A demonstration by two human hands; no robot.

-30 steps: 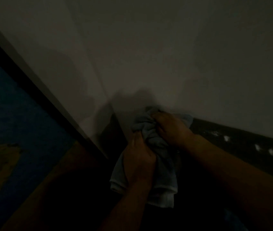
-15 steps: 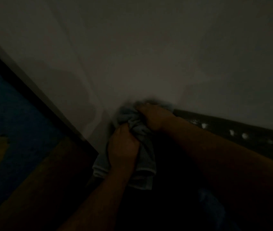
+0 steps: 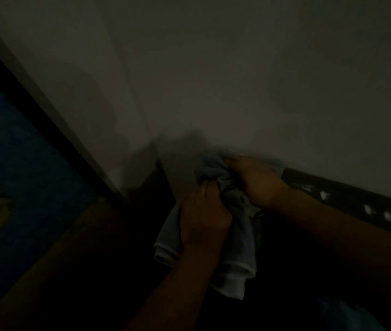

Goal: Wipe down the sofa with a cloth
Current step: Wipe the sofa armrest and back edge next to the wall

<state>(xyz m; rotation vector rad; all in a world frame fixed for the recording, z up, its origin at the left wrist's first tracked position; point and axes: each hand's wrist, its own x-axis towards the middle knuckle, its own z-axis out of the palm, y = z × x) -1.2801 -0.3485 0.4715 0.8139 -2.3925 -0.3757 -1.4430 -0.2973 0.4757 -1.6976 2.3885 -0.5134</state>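
Observation:
The scene is very dark. A light grey-blue cloth (image 3: 240, 247) is bunched at the top and hangs down in folds. My left hand (image 3: 204, 213) grips the cloth around its middle. My right hand (image 3: 254, 180) grips its bunched top and presses it against the upper edge of the dark sofa back (image 3: 347, 201), right below the wall. The sofa's top edge runs down to the right and carries a few pale spots. The rest of the sofa is lost in shadow.
A pale wall (image 3: 237, 80) fills the upper half, with a corner seam on the left. A dark frame (image 3: 37, 111) borders a blue surface (image 3: 10, 151) at left. A brownish surface (image 3: 65, 247) lies below it.
Both hands and the cloth moved left and up along the sofa's top edge half a second ago, and have since shifted back right, to about where they were a second ago.

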